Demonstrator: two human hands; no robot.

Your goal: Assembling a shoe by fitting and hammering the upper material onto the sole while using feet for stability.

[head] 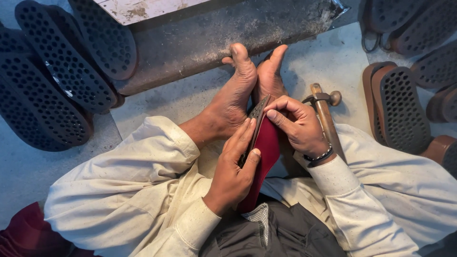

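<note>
I sit on the floor with a shoe sole (264, 145) standing on its edge between my two bare feet (240, 90). The sole has a dark red lining on one face and a black rubber tread on the other. My left hand (236, 166) grips its near part, fingers flat along the black side and thumb on the red lining. My right hand (297, 124) pinches the sole's upper edge near the toes, with a dark beaded band on its wrist.
A hammer (325, 112) with a wooden handle lies on the floor right of my right hand. Several black perforated soles (57, 81) are piled at left and brown-edged soles (400, 107) at right. A long dark metal block (214, 40) lies beyond my feet.
</note>
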